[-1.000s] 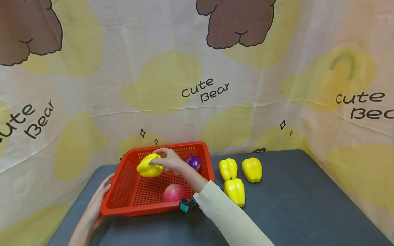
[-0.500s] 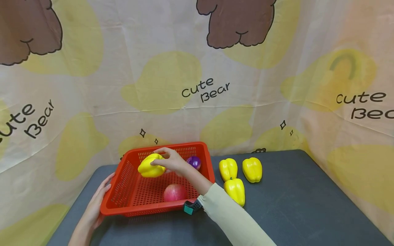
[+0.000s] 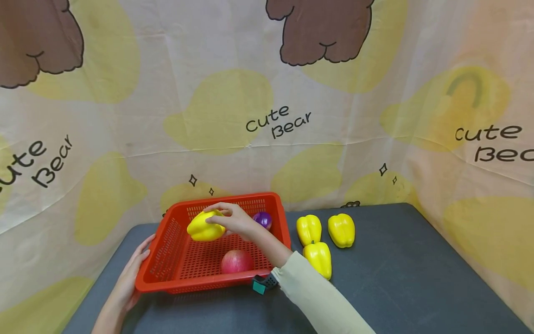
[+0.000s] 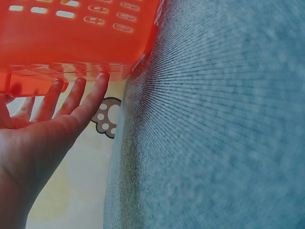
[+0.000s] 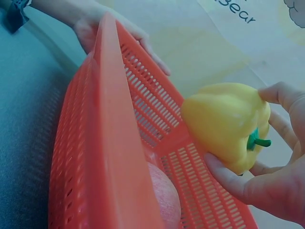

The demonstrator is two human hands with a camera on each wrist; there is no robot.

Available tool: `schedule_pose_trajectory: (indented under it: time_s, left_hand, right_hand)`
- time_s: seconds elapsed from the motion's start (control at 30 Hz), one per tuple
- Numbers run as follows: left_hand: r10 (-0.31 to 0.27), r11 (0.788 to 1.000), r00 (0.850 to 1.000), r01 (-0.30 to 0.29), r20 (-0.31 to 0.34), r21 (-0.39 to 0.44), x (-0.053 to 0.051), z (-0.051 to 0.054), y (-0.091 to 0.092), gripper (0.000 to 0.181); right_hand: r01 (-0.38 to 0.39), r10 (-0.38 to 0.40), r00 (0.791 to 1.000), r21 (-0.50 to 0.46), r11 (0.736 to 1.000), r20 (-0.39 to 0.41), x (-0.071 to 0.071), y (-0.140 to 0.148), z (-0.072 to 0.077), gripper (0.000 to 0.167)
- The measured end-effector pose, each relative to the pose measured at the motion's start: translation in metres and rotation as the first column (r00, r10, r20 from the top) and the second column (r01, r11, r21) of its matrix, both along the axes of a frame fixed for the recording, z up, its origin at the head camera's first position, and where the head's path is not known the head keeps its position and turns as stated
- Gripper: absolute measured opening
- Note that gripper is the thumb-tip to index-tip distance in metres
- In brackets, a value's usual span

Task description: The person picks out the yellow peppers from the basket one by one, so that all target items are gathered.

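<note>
My right hand grips a yellow bell pepper by its stem end, holding it over the left part of a red plastic basket. In the right wrist view the fingers and thumb spread around the pepper, with its green stem turned toward the palm. My left hand rests against the basket's left side. The left wrist view has its fairly straight fingers touching the outer wall. Inside the basket lie a red apple and a shiny purple round thing, partly hidden by my right arm.
Three more yellow bell peppers, one at the back, one in front and one at the right, stand on the dark grey table right of the basket. A printed cloth hangs behind the table.
My right hand and the pepper have shifted very slightly to the right, and the wrist has drawn back a little. The left hand and the basket stay in place.
</note>
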State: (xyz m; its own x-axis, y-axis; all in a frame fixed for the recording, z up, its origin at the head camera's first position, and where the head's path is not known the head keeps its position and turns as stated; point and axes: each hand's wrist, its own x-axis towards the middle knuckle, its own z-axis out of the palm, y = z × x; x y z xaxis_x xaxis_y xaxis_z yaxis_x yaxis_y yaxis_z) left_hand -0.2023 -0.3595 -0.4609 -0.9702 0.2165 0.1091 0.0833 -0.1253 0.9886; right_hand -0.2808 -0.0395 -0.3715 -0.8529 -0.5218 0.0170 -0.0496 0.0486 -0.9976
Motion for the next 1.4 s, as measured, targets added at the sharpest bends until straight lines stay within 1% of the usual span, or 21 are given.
schedule_pose_trajectory:
  time_s: [0.2, 0.47, 0.6, 0.73, 0.97, 1.17, 1.27, 1.4]
  left_hand:
    - [0.0, 1.0, 1.0, 0.0, 0.0, -0.002, -0.001, 0.0, 0.0, 0.046]
    - [0.003, 1.0, 1.0, -0.003, 0.006, -0.005, -0.001, -0.001, -0.001, 0.046]
    - [0.001, 1.0, 1.0, -0.001, 0.005, -0.001, -0.002, -0.001, -0.001, 0.046]
    - [-0.006, 1.0, 1.0, 0.006, -0.004, 0.002, -0.001, -0.001, -0.001, 0.045]
    - [0.003, 1.0, 1.0, -0.003, 0.002, 0.002, 0.0, 0.0, 0.0, 0.045]
    - [0.0, 1.0, 1.0, -0.001, 0.015, 0.005, 0.0, 0.001, -0.001, 0.045]
    - [-0.01, 1.0, 1.0, 0.01, 0.014, 0.013, 0.0, 0.001, -0.001, 0.045]
    - [-0.018, 1.0, 1.0, 0.018, 0.008, 0.02, 0.0, 0.0, -0.001, 0.045]
  right_hand:
    - [0.001, -0.001, 1.0, -0.01, 1.0, 0.003, 0.002, 0.003, 0.0, 0.035]
    - [-0.029, 0.029, 0.999, -0.001, 1.0, -0.018, 0.002, 0.009, 0.0, 0.051]
    - [-0.042, 0.042, 0.999, -0.014, 0.999, -0.018, 0.004, 0.011, 0.001, 0.053]
    - [-0.038, 0.038, 0.999, -0.008, 0.999, -0.021, 0.005, 0.014, 0.001, 0.055]
    - [-0.042, 0.043, 0.998, 0.013, 0.999, -0.044, 0.006, 0.017, 0.001, 0.065]
    - [0.008, -0.007, 0.999, 0.03, 1.0, -0.04, 0.01, 0.019, 0.002, 0.068]
    - [0.033, -0.032, 0.999, 0.031, 0.999, -0.03, 0.012, 0.021, 0.002, 0.067]
    - [0.042, -0.041, 0.999, 0.028, 0.999, -0.03, 0.013, 0.024, 0.003, 0.065]
